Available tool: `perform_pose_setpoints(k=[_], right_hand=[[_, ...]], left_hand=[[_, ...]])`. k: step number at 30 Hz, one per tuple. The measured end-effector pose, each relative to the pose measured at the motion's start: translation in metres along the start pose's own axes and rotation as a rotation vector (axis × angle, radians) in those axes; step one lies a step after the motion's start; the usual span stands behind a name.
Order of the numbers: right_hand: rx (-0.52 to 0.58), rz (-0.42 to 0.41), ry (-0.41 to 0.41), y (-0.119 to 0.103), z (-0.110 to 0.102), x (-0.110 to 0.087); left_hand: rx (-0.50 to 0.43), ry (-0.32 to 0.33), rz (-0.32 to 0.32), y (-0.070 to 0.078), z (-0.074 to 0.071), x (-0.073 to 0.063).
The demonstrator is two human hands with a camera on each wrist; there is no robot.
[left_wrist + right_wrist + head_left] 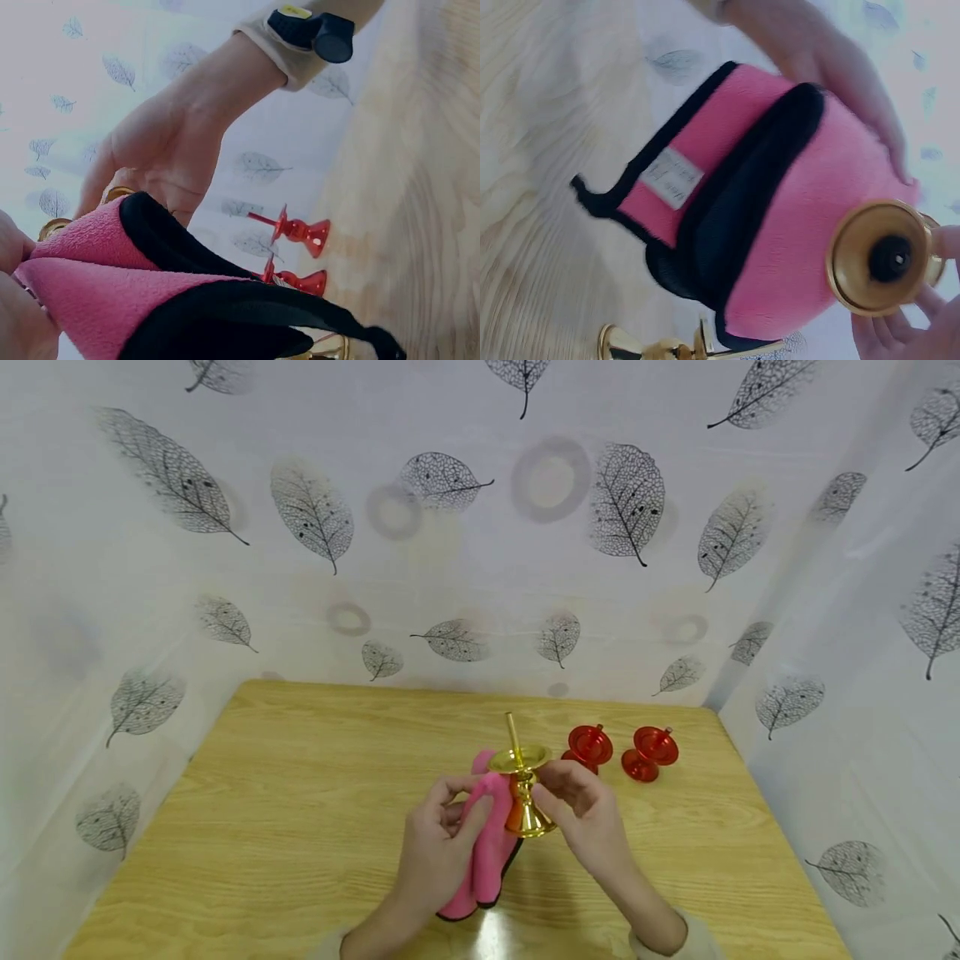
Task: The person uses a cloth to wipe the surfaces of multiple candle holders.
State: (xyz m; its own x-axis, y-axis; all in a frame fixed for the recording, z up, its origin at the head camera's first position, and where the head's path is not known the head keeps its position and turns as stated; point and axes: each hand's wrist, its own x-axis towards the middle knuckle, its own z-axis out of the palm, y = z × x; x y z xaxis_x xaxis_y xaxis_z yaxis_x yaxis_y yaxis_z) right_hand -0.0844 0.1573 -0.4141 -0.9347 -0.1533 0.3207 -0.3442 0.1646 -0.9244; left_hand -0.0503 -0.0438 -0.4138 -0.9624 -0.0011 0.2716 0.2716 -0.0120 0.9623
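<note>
My right hand (592, 818) grips a shiny gold candle holder (531, 810), upright above the table with its spike pointing up. In my left hand (442, 839) is a pink plush cloth (491, 843) with black edging, pinched between thumb and fingers. The cloth hangs in folds and lies against the left side of the holder. From the right wrist view, the holder's round base (847, 255) faces the camera, and a white label (671, 178) shows on the cloth. Part of the left fingers is hidden behind the cloth.
Two red candle holders (588, 745) (649, 753) stand on the wooden table (300, 777), beyond my right hand. A second gold candle holder (664, 349) stands low in the right wrist view. Leaf-patterned white sheeting (450, 560) encloses the table's back and sides.
</note>
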Motion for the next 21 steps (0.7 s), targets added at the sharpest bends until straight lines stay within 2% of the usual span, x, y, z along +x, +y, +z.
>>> perform_pose_setpoints(k=[4, 9, 12, 15, 17, 21], right_hand=[[0.190, 0.189, -0.089, 0.001, -0.009, 0.003], [0.479, 0.312, -0.228, 0.010, -0.012, 0.006], [0.599, 0.361, -0.297, 0.013, -0.012, 0.007], [0.647, 0.393, -0.318, 0.013, -0.011, 0.006], [0.632, 0.398, -0.308, 0.012, -0.009, 0.005], [0.497, 0.356, -0.244, 0.008, -0.006, 0.005]], left_hand=[[0.024, 0.009, -0.016, -0.002, -0.002, 0.001], [0.030, -0.007, -0.001, -0.004, -0.003, 0.002], [0.028, -0.016, 0.002, -0.005, -0.003, 0.002], [0.024, -0.017, -0.010, -0.005, -0.003, 0.002], [0.023, -0.020, -0.017, -0.005, -0.003, 0.002], [0.024, -0.027, -0.010, -0.006, -0.003, 0.002]])
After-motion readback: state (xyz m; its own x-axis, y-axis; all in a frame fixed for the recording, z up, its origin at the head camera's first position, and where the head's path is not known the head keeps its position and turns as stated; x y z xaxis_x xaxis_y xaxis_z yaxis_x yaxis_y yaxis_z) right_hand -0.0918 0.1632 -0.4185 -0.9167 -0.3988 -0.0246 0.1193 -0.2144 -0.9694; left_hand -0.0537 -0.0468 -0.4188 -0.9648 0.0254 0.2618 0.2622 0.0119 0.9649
